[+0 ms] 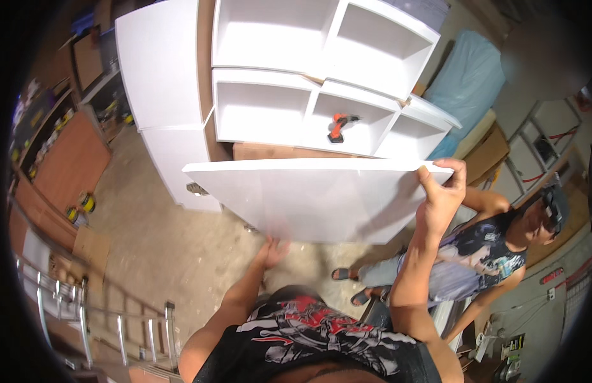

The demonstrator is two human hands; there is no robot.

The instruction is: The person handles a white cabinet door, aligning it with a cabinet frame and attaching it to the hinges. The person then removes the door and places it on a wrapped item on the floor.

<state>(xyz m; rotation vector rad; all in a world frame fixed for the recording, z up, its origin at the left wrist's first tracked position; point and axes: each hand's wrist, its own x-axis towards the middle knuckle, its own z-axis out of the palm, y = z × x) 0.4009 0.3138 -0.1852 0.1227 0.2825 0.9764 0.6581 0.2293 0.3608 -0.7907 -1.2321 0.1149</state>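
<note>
A white cabinet door stands tilted in front of me, its long top edge running across the view. My right hand is closed over its upper right corner, thumb on the near face and fingers over the edge. Close to the door's lower edge is my left hand. Its fingers are smeared by motion, and whether they touch the door cannot be made out. A metal hinge shows at the door's left side, and a second small metal fitting sits lower along that edge.
Behind the door stand white open cabinets; an orange-and-black cordless drill lies in one compartment. At the right, a co-worker in a cap stands close to my right arm. A metal ladder is at lower left, a blue wrapped bundle at far right.
</note>
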